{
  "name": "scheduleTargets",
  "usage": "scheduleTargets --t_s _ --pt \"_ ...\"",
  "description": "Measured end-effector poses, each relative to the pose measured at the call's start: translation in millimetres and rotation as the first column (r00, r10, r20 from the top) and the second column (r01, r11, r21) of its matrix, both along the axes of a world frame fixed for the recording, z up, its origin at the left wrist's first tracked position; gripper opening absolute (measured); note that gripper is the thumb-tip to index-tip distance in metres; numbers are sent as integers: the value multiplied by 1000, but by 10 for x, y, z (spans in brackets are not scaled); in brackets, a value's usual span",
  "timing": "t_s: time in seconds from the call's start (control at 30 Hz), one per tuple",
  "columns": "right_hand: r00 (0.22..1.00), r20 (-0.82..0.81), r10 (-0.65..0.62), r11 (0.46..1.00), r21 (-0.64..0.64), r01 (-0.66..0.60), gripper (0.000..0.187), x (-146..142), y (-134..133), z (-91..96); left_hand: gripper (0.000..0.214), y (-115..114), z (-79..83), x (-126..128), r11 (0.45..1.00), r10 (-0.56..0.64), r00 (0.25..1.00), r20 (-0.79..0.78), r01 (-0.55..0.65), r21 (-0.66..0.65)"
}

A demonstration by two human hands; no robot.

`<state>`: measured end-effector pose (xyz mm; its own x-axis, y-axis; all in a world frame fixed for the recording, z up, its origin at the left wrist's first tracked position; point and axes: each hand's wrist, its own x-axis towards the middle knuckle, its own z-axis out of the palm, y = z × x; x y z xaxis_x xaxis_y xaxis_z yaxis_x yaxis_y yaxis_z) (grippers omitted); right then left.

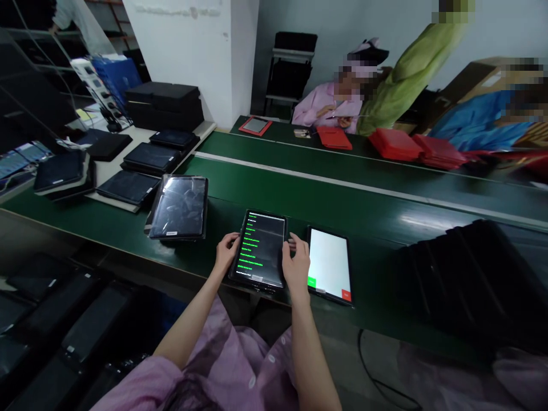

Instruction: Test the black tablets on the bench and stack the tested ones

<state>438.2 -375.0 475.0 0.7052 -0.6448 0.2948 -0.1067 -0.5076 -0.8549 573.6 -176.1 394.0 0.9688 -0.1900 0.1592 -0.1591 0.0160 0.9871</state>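
Note:
A black tablet [262, 246] lies in front of me on the green bench, its lit screen showing a list of mostly green text lines. My left hand [226, 252] is closed on its left edge. On the opposite edge, my right hand [297, 260] grips with bent fingers, some of them hidden behind the thumb and palm. Just right of that hand rests a second tablet [330, 260] with a white screen, a green box at its lower left and a red one at its lower right.
Stacked tablets [180, 206] stand at left, with more tablets [128, 185] beyond. Dark tablets [64, 308] fill the lower left. A row of black items [458, 279] stands at right. Across the green bench [291, 188], people sit near red sleeves [394, 142]. A cable [372, 371] hangs below.

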Motion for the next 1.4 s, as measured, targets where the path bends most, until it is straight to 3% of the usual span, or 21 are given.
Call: scheduleTargets --t_s 0.07,0.13,0.17,0.23,0.3,0.37,0.47,0.57,0.63,0.73,0.83,0.93,1.03,1.13,1.4 --pt "994 -100 -33 990 133 46 61 -56 -76 -119 32 -20 1 17 999 9 1000 2 -9 50" --pt "985 -167 -33 948 307 83 64 -71 -161 -214 34 -28 11 36 994 15 1000 -6 -14 111" --pt "985 -175 -8 904 420 82 63 -63 -197 -242 35 -27 20 44 990 15 1000 -7 -14 138" --pt "989 -131 71 760 650 32 58 -32 -239 -251 37 -16 46 52 984 22 1000 -4 -21 179" --pt "990 -55 132 622 782 -40 50 -3 -241 -212 39 -5 74 53 978 25 1000 -4 -24 207" --pt "992 -17 122 582 811 -58 46 2 -220 -156 40 -3 94 53 973 25 1000 -11 -22 228" --pt "999 11 52 586 809 -39 46 -62 -222 -94 40 -9 98 62 962 25 1000 -12 -21 272" --pt "997 79 -27 588 808 -48 48 -213 -403 -70 43 21 109 82 936 27 999 -44 -10 351" --pt "990 108 -90 617 787 -29 49 -366 -668 -57 48 67 165 104 913 11 1000 -24 0 407" --pt "980 93 -175 648 761 43 49 -655 -1217 -13 50 85 358 153 869 -25 970 240 -98 486" --pt "978 49 -201 657 748 98 42 -915 -1736 42 37 -127 608 200 831 -161 869 468 -137 539" --pt "983 -17 -183 661 738 136 32 -1047 -2032 44 33 -593 767 201 761 -378 805 457 -11 649" --pt "986 -79 -148 663 732 158 25 -1067 -2113 -31 33 -1088 801 141 645 -487 773 406 5 764" --pt "986 -114 -118 668 726 164 22 -1045 -2110 -131 27 -1396 793 77 577 -460 806 372 -48 816" --pt "973 -195 -120 696 683 222 16 -883 -2105 -291 29 -1557 842 86 490 -375 876 303 -90 867"
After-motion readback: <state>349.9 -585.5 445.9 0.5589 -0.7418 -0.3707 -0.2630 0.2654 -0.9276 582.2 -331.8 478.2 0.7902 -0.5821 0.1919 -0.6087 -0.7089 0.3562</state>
